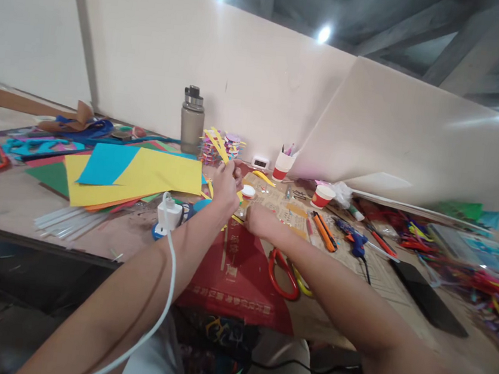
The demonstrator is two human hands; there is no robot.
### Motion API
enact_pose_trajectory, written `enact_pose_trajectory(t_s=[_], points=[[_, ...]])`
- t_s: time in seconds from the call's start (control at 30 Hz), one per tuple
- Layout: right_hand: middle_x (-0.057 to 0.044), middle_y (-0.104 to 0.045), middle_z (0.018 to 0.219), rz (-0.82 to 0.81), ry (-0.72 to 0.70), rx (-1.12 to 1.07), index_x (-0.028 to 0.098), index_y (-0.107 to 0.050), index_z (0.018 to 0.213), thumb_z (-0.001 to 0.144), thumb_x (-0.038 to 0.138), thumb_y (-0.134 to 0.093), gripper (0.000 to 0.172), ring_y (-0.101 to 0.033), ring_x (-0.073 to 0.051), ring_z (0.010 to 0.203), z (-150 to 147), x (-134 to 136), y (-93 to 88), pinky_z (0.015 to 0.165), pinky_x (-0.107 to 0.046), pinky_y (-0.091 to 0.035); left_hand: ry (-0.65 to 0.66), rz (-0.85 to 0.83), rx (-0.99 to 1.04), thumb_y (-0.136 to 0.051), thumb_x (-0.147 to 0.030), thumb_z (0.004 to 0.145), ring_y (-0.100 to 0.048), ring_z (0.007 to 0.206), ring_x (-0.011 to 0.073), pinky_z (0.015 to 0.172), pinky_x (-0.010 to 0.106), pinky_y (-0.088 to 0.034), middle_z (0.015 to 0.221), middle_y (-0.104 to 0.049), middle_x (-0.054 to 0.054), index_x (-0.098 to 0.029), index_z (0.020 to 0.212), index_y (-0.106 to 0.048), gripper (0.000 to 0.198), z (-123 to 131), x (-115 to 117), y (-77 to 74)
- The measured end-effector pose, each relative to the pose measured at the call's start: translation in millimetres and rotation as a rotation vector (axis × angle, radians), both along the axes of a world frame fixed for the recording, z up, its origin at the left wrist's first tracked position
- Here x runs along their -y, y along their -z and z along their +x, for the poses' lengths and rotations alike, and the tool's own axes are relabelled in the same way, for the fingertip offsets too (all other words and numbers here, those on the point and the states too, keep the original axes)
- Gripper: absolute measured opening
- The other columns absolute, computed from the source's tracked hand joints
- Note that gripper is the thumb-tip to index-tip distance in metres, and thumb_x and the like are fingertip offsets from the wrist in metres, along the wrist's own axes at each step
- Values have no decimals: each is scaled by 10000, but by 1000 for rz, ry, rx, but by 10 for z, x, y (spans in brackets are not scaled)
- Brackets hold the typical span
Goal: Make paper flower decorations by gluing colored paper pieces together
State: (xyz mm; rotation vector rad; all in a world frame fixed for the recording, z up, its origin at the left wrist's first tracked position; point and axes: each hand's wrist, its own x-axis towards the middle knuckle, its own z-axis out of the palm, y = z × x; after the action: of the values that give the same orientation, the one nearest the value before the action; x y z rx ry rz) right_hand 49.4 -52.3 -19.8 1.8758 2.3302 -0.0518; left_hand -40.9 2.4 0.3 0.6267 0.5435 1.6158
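Observation:
My left hand (226, 187) is closed around a bundle of thin yellow strips (216, 143), which stick up above the fingers and fan out slightly. Just to its right, my right hand (260, 219) is low over the table, its fingers curled; what they hold, if anything, is hidden. Beneath both hands lies a red and brown printed sheet (239, 276). A small white round lid (248, 191) is between the hands, a little behind them. Red-handled scissors (283, 275) lie under my right forearm, partly covered by it.
Yellow sheets (165, 171) and a blue sheet (108, 165) are stacked left. A bottle (192, 123) and paper cups (322, 196) stand behind. An orange cutter (324, 231), blue glue gun (354, 238) and black phone (428, 297) lie right. A white cable (170, 286) crosses my left forearm.

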Motion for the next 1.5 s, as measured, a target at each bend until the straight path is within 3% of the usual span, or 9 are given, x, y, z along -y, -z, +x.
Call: enact_pose_trajectory(t_s=[0.27,0.53,0.7,0.97,1.1,1.23,1.4,1.5], points=[[-188,-717,953,21,-77,9,70,-706,983,845,160,-459,297,-677,-214,858,-87,56,-37,690,-243,-456,-20,-9,-25,-494,-163,810,-242,338,21,349,153,-133,492,-369,-82,-157,755,-534,68,7,-6,17],[-176,-727,868,-6,-97,-11,74,-735,860,787,161,-523,241,-664,-203,764,-97,-39,-29,628,-241,-419,27,-23,-74,-545,-192,789,-258,340,20,348,157,-130,494,-382,-77,-156,741,-545,60,3,-3,34],[-125,-723,773,-29,-30,-72,116,-733,841,758,234,-561,224,-618,-178,614,-20,-23,-31,523,-244,-377,23,-31,-84,-523,-167,783,-250,340,23,353,158,-141,490,-374,-79,-153,745,-549,49,1,10,23],[-71,-699,718,-76,42,-212,156,-733,781,826,410,-539,323,-595,-158,611,200,35,-135,539,-239,-374,28,-23,-91,-530,-180,794,-251,346,19,361,157,-140,503,-381,-75,-153,733,-531,66,20,34,11],[-103,-717,799,-81,-4,-189,129,-737,864,787,304,-589,241,-609,-168,657,56,58,-53,566,-239,-390,32,-10,-100,-501,-178,810,-256,345,23,353,152,-136,497,-380,-76,-153,769,-538,60,18,21,31],[-99,-715,772,-98,-18,-182,133,-739,824,749,221,-584,193,-603,-170,640,-31,66,-54,566,-247,-398,47,-20,-97,-512,-215,823,-261,345,24,353,152,-131,507,-384,-77,-156,779,-533,76,3,-4,55],[-24,-653,607,-128,93,-396,164,-682,636,695,211,-602,110,-579,-149,594,186,59,-158,543,-230,-401,33,-40,-109,-549,-222,803,-259,345,17,360,149,-134,510,-374,-80,-161,753,-526,83,15,16,49],[-3,-635,603,-86,205,-593,159,-627,667,693,165,-594,43,-561,-112,570,404,24,-187,512,-196,-403,49,-43,-130,-540,-188,792,-265,342,20,361,148,-143,499,-370,-81,-161,734,-515,69,38,47,40]])
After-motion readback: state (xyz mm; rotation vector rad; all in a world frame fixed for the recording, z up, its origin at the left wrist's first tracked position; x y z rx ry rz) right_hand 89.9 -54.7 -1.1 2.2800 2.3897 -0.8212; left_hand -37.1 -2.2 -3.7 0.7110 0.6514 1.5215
